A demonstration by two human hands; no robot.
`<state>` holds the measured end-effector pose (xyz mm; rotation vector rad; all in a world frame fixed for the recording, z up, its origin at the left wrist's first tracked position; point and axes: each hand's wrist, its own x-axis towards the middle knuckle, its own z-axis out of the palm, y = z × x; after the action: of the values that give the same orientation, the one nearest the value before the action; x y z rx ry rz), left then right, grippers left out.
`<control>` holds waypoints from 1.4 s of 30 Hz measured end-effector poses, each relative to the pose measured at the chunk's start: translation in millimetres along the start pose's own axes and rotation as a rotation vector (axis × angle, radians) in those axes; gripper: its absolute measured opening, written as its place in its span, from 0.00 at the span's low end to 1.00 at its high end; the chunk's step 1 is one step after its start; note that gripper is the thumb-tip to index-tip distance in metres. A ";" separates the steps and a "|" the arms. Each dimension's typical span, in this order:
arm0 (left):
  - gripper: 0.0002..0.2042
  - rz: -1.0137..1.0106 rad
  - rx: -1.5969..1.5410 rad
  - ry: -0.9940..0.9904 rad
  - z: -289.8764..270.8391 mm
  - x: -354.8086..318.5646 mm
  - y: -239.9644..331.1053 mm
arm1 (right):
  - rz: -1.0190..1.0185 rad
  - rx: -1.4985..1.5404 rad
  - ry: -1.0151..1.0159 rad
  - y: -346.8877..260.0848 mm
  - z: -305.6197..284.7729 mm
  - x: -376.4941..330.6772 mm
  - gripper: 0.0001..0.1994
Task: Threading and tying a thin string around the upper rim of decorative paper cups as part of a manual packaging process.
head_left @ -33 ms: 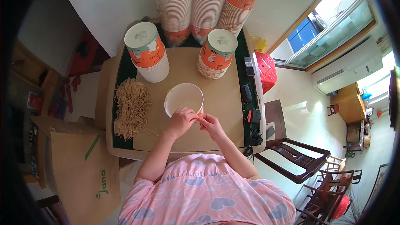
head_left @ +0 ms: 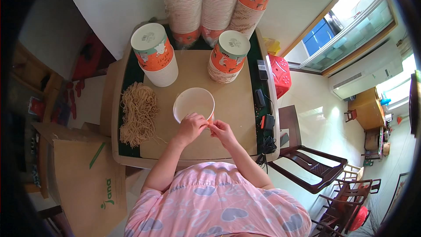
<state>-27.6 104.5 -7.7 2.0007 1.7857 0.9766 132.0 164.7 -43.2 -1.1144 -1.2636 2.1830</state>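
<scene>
A white paper bucket (head_left: 196,101) with an orange outside stands open end up in front of me on the brown board. At its near side, my left hand (head_left: 191,128) has its fingers curled against the rim and wall. Close beside it, my right hand (head_left: 222,132) pinches at the bucket's near right side. The fingertips of both hands nearly meet there; whatever is between them is too small and covered to make out. To the left of the bucket lies a loose heap of tan strings (head_left: 138,114).
Upside-down bucket stacks stand beyond, at left (head_left: 154,59) and right (head_left: 228,57). Taller bucket stacks (head_left: 222,4) line the wall. Black adapters and cables (head_left: 266,142) lie along the table's right edge. A cardboard box (head_left: 87,184) is at lower left, a wooden chair (head_left: 311,167) at right.
</scene>
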 end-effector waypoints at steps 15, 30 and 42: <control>0.03 -0.079 -0.078 0.036 2.3 0.5 4.1 | -0.150 -0.046 0.112 9.3 1.7 4.3 0.04; 0.10 -0.361 -0.573 0.006 8.2 -20.1 17.0 | -0.313 -0.203 0.032 -1.9 13.7 -23.6 0.04; 0.08 -0.448 -0.681 -0.067 5.1 -26.5 14.5 | -0.233 -0.316 0.016 -5.0 10.6 -27.7 0.06</control>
<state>-13.3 77.5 -10.2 1.1474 1.4867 1.1398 140.3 143.4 -23.7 -1.0327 -1.6817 1.8444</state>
